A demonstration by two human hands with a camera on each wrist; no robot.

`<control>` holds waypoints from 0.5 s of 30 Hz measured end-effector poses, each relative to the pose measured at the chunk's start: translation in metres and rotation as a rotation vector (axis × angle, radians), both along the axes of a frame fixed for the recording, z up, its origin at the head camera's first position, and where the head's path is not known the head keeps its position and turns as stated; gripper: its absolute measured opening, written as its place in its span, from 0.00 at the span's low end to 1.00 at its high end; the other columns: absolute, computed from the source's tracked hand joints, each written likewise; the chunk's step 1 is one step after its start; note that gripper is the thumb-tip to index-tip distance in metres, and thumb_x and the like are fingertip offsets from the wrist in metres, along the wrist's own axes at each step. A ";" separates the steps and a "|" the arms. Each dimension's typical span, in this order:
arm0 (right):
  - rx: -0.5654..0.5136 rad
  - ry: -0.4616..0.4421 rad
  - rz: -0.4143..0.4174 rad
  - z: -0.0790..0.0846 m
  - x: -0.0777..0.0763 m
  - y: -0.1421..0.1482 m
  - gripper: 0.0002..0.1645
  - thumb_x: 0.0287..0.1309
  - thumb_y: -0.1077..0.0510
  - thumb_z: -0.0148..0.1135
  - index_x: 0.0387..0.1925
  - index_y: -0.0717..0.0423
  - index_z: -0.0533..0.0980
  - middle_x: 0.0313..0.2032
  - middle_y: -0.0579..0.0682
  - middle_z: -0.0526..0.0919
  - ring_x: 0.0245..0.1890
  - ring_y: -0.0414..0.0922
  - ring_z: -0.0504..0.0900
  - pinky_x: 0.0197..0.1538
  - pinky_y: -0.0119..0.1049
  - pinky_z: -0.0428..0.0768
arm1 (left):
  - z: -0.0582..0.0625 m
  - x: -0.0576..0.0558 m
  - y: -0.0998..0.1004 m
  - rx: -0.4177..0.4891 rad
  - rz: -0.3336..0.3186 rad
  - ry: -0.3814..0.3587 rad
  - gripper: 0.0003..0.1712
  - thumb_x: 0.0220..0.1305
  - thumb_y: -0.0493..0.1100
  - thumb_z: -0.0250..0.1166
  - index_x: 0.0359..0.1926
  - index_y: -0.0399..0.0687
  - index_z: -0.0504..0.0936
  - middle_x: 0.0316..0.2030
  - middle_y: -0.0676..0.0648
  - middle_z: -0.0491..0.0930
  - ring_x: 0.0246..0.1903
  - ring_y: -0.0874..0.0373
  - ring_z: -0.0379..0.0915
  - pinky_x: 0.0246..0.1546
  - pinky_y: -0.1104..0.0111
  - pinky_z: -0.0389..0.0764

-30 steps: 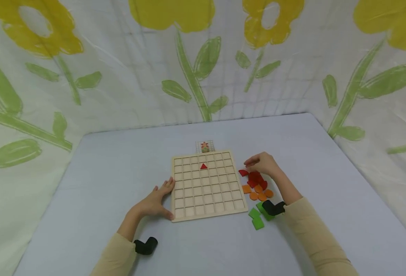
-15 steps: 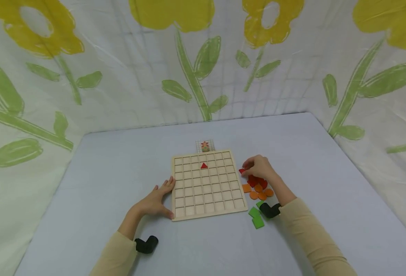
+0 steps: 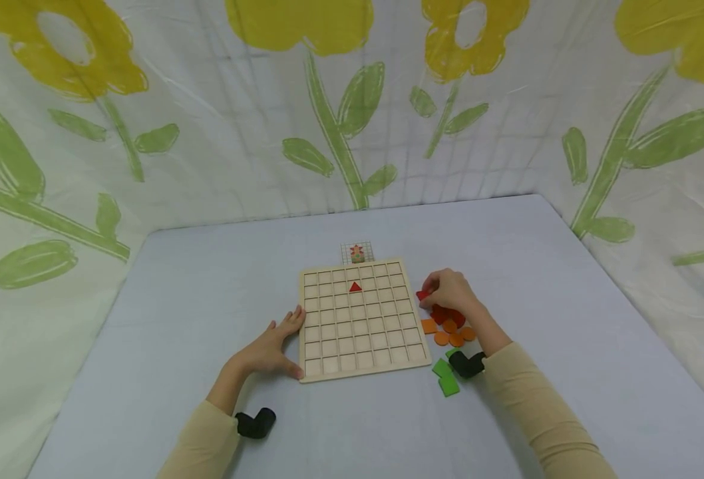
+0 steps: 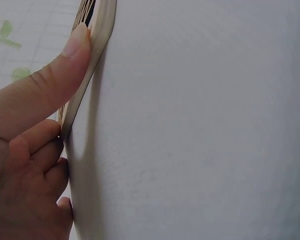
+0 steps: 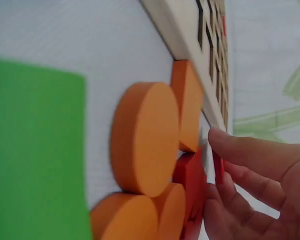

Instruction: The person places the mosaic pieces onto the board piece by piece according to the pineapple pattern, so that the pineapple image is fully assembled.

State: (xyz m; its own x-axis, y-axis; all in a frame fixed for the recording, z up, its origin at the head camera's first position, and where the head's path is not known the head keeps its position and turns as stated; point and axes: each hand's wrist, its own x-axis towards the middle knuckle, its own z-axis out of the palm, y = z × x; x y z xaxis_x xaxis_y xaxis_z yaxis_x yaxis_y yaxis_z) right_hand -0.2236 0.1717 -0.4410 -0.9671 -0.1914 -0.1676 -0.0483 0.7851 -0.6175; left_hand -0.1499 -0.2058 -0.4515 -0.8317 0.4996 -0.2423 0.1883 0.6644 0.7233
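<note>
At the left edge of a wooden grid board (image 3: 360, 319) lies my left hand (image 3: 271, 347), fingers spread. Its thumb (image 4: 79, 45) rests on the near corner and its fingertips touch the side. A red triangle (image 3: 354, 287) sits in one cell in the upper part of the board. Just right of the board, my right hand (image 3: 450, 291) pinches a small flat red piece (image 5: 218, 168) between thumb and fingers; the hand hides most of its outline. Below that hand is a cluster of red pieces (image 3: 448, 315), partly covered.
Orange discs (image 3: 450, 326) and an orange square (image 3: 428, 326) lie right of the board, with green squares (image 3: 448, 386) nearer me. Behind the board's far edge is a small gridded picture card (image 3: 356, 253). A flower-printed cloth (image 3: 208, 166) hangs behind the table.
My right hand has come down and slightly left onto the red piece beside the board, and its fingers have closed on it. My left hand stays at the board's edge.
</note>
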 end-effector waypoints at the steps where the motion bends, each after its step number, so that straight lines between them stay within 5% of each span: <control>1: -0.008 -0.001 -0.001 0.000 -0.001 0.000 0.14 0.48 0.60 0.74 0.37 0.63 0.81 0.33 0.55 0.83 0.33 0.50 0.77 0.40 0.44 0.80 | 0.000 0.000 0.000 0.000 0.001 -0.002 0.68 0.37 0.41 0.81 0.73 0.28 0.47 0.74 0.32 0.39 0.73 0.36 0.33 0.70 0.44 0.30; 10: -0.176 0.022 -0.002 0.005 -0.001 -0.013 0.14 0.50 0.61 0.71 0.38 0.63 0.80 0.38 0.58 0.84 0.39 0.54 0.82 0.40 0.43 0.80 | 0.000 -0.003 -0.001 -0.004 0.000 -0.001 0.67 0.39 0.41 0.81 0.73 0.29 0.46 0.74 0.33 0.38 0.73 0.37 0.33 0.70 0.45 0.30; 15: -0.285 -0.008 -0.029 0.005 0.005 -0.034 0.20 0.52 0.61 0.71 0.48 0.64 0.81 0.46 0.60 0.84 0.44 0.54 0.84 0.45 0.43 0.82 | 0.001 -0.002 -0.001 -0.008 0.001 -0.017 0.68 0.38 0.41 0.81 0.73 0.29 0.46 0.74 0.34 0.38 0.73 0.38 0.32 0.70 0.45 0.30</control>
